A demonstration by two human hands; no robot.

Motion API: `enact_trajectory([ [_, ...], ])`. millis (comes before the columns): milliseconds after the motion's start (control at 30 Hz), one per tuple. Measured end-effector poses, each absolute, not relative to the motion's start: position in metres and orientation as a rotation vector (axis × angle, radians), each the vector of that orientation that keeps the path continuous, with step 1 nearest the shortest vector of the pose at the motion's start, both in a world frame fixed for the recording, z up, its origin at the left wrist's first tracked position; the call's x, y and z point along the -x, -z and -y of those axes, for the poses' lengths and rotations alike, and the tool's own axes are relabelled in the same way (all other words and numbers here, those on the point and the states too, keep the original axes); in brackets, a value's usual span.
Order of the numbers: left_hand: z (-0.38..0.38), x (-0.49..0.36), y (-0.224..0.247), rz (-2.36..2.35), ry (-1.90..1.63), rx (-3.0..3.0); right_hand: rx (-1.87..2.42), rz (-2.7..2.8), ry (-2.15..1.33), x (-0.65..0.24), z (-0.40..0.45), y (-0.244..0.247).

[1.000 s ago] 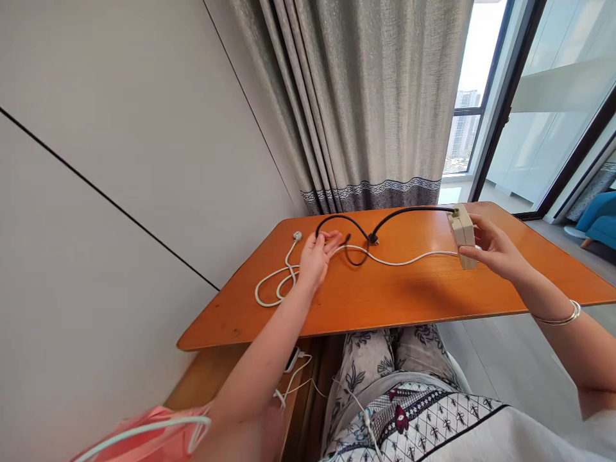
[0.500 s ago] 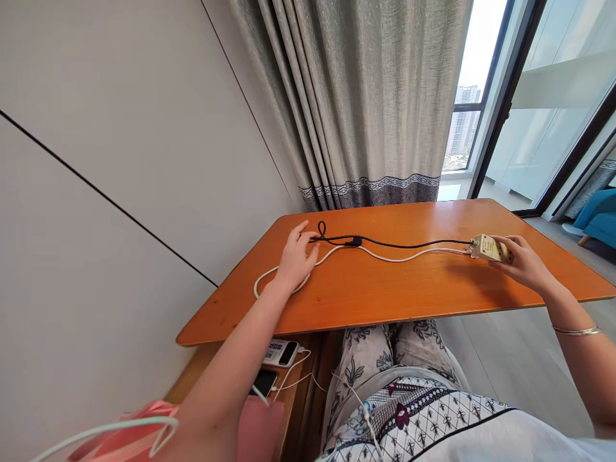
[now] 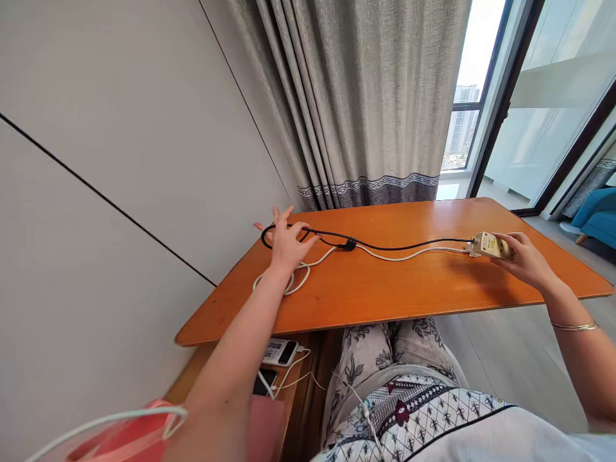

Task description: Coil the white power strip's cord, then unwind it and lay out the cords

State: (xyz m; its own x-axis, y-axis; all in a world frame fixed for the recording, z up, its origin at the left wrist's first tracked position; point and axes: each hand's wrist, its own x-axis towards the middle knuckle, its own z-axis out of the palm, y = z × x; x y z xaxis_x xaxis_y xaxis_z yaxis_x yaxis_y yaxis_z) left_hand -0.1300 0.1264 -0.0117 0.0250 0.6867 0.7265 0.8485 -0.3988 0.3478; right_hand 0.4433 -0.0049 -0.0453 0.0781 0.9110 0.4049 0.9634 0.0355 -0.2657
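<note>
My right hand [image 3: 527, 260] grips a small cream-coloured power strip [image 3: 491, 246] by its outer end, over the right side of the table. A black cable [image 3: 409, 248] and a white cable [image 3: 402, 258] run leftward from its other end. At the left, my left hand [image 3: 287, 247] pinches the black cable between thumb and index finger, the other fingers spread. A loop of that cable sticks out past the hand's left side. Beneath the wrist lies the white cable's coil, partly hidden. A black plug [image 3: 349, 244] rests on the table between the hands.
The orange-brown wooden table [image 3: 375, 289] stands against a pale wall [image 3: 120, 128], with a grey curtain [image 3: 375, 109] behind it. Below its front edge, phones [image 3: 283, 353] with white charging cords lie on a wooden shelf. A blue chair [image 3: 599, 215] is far right.
My left hand has shifted slightly up and left, drawing the black cable into a bigger loop around its fingers. The black plug has slid a little left. My right hand stays put.
</note>
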Motion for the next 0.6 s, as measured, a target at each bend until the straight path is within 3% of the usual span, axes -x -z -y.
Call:
enact_trajectory([
  [133, -0.118, 0.138, -0.007, 1.407, 0.934, 2.223, 1.95, 1.861, 0.153, -0.457, 0.0, 0.057],
  [300, -0.119, 0.143, 0.001, 1.482, 0.892, 2.217, 2.014, 1.92, 0.138, -0.478, -0.004, 0.07],
  [433, -0.123, 0.146, 0.001, 1.593, 1.077, 2.213, 2.061, 1.97, 0.1, -0.482, -0.004, 0.071],
  [600, -0.12, 0.152, -0.032, 1.674, 1.653, 2.027, 2.04, 1.929, 0.017, -0.477, -0.001, 0.067],
])
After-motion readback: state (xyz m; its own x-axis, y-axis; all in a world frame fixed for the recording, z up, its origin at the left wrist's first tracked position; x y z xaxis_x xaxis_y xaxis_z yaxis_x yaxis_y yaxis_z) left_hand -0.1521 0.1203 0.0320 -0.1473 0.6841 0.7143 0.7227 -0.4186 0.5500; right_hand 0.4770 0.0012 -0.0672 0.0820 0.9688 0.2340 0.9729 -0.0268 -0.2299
